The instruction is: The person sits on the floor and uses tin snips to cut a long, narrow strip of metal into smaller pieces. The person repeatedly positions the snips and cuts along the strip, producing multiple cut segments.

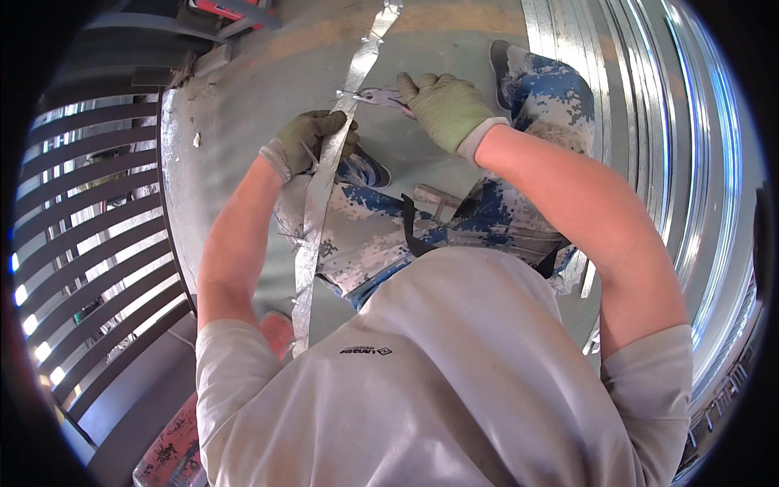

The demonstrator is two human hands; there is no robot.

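A long, narrow strip of shiny sheet metal (323, 180) runs from the far middle down past my left thigh. Thin metal pins or wires stick out from it at several places. My left hand (308, 140), in a green work glove, is closed around the strip's left side. Pliers (383, 98) are gripped in my gloved right hand (448, 112). Their jaws meet the strip just beyond my left fingers, at one of the pins. Whether the jaws are clamped on that pin is too small to tell.
Long metal profiles (677, 122) lie along the right side. A dark slatted rack (97, 195) stands at the left. Between my legs lies a hammer-like tool (438, 197). A worn red object (172, 446) is at the lower left, and a red item (227, 8) at the far left.
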